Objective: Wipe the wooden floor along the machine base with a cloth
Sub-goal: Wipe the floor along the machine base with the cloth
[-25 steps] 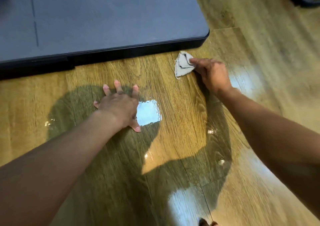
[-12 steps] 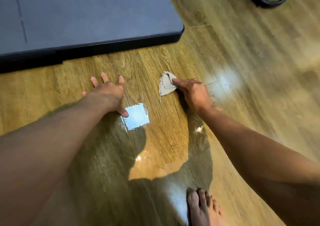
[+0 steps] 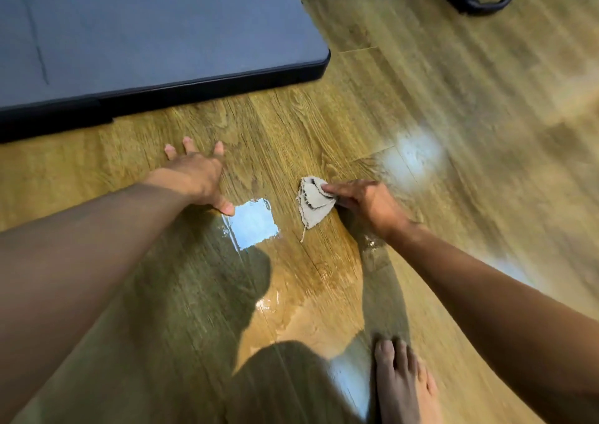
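Plainly the left hand (image 3: 194, 173) is a prop: it lies palm down on the wooden floor (image 3: 356, 115) in front of the machine base (image 3: 162, 50), fingers spread and straight, holding nothing, most likely to carry the person's weight while leaning forward. The right hand (image 3: 366, 204) does the work. Its fingers and thumb are curled onto the cloth (image 3: 314, 204), pinching it and pressing it to the boards, which should stop the wad slipping loose in a stroke. The cloth sits on the floor out from the base's front edge, toward its right corner and well apart from it, farther from the base than the left hand. It is small, pale grey-beige, bunched into a rough triangle with folded layers showing, frayed at the edges, one loose thread trailing away from the base.
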{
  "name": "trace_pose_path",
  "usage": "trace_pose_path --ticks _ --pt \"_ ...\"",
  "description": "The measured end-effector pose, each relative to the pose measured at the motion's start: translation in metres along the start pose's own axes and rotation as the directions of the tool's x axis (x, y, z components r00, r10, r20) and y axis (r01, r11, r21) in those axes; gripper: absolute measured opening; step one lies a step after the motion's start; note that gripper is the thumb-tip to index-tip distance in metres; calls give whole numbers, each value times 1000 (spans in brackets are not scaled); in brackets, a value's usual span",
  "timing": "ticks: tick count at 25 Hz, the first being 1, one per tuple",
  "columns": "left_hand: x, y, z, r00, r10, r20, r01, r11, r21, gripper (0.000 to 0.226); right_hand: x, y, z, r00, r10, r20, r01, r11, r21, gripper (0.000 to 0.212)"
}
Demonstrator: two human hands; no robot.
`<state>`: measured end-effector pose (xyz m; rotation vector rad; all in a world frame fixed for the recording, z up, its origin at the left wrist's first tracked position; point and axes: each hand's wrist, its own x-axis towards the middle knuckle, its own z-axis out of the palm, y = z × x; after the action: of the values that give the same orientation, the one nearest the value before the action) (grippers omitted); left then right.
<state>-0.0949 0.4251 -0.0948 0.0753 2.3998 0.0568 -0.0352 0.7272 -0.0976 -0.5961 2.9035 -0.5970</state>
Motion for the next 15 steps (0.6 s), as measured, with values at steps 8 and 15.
trace_pose_path --ticks 8,15 --pt "4 4 2 999 -52 11 52 997 -49 137 -95 4 16 988 -146 -47 146 989 -5 29" --pt "-3 6 -2 998 -38 44 41 997 -68 131 -11 24 19 992 53 -111 -62 994 -88 46"
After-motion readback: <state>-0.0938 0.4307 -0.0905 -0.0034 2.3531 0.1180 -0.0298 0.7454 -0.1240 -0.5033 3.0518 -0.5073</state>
